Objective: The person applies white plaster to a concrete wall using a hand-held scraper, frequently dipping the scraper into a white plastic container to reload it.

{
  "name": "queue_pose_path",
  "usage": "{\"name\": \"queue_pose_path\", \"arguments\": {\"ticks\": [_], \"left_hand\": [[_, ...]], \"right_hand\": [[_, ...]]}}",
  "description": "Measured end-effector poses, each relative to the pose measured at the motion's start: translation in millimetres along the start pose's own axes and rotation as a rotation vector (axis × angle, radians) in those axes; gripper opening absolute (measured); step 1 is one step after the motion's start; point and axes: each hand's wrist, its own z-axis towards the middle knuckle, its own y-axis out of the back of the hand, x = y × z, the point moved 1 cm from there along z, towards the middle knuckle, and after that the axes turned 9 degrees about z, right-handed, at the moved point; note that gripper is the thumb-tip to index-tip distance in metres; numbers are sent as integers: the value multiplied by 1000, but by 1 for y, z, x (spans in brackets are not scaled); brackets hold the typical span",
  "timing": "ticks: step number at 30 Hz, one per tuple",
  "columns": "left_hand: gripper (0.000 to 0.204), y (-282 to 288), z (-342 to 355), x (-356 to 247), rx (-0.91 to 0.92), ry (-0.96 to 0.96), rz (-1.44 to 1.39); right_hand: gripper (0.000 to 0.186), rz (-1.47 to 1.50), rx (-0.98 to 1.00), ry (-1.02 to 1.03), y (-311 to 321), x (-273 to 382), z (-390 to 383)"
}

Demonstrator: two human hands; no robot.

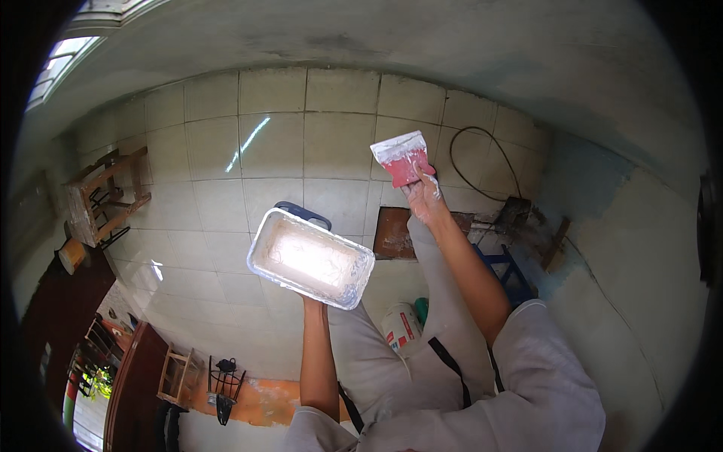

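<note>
A rectangular white plastic tub (331, 283) rests on my left hand (313, 303), mostly hidden beneath it. Pale, creamy paste (309, 252) lies inside, with smears on the inner walls and rim. Ahead and to the right, my right hand (426, 197) grips a red plastic spreader (407, 167) by its lower part. White paste covers the spreader's wide far edge, and some is stuck to my fingers. The spreader is held up, apart from the tub and the wall. A dark blue piece (303, 214) shows past the tub's far rim; I cannot tell whether it belongs to the tub.
Before me rises a grey wall (452, 45) above the tiled floor (271, 151). A wooden stool frame (113, 196) stands at left. A white container (401, 325) is by my legs. At right are a looped cable (482, 128), a brown board (395, 233) and a blue stool (506, 273).
</note>
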Motion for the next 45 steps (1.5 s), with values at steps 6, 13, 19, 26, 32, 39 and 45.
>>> {"name": "queue_pose_path", "arguments": {"ticks": [6, 13, 19, 26, 32, 39, 45], "left_hand": [[66, 30, 81, 66, 51, 222, -101], [61, 51, 138, 67, 62, 242, -66], [57, 56, 156, 51, 52, 203, -13], [53, 61, 146, 45, 20, 257, -54], [47, 62, 146, 52, -54, 285, -56], [52, 55, 147, 44, 46, 198, -38], [53, 50, 147, 47, 101, 221, -73]], "right_hand": [[38, 206, -84, 153, 47, 7, 228], [32, 337, -44, 250, 15, -9, 391], [24, 391, 4, 327, -16, 40, 419], [26, 207, 98, 296, -66, 64, 304], [34, 324, 130, 430, -14, 55, 279], [31, 341, -121, 306, 40, 34, 392], [14, 298, 168, 206, 19, 89, 438]]}}
